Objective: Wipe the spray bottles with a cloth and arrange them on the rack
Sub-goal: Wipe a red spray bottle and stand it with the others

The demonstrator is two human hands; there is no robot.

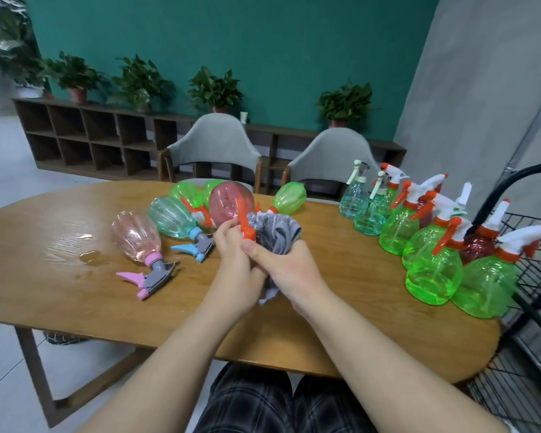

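Over the middle of the wooden table (44, 295), my left hand (231, 260) grips the orange trigger head of a red spray bottle (228, 203) that tilts away from me. My right hand (281, 267) holds a grey cloth (274, 231) bunched against that head. Lying on the table to the left are a pink bottle (136, 235), a teal bottle (172, 217) and green bottles (186, 192). Another green bottle (289, 196) lies behind the cloth. Several green, teal and red bottles (431, 270) stand upright at the right, beside the black wire rack (534, 276).
A small puddle of water (89, 256) lies on the table's left part. Two grey chairs (213, 145) stand behind the table. A low wooden shelf (88, 135) with potted plants runs along the teal wall. My plaid-clad legs (263, 401) are under the near edge.
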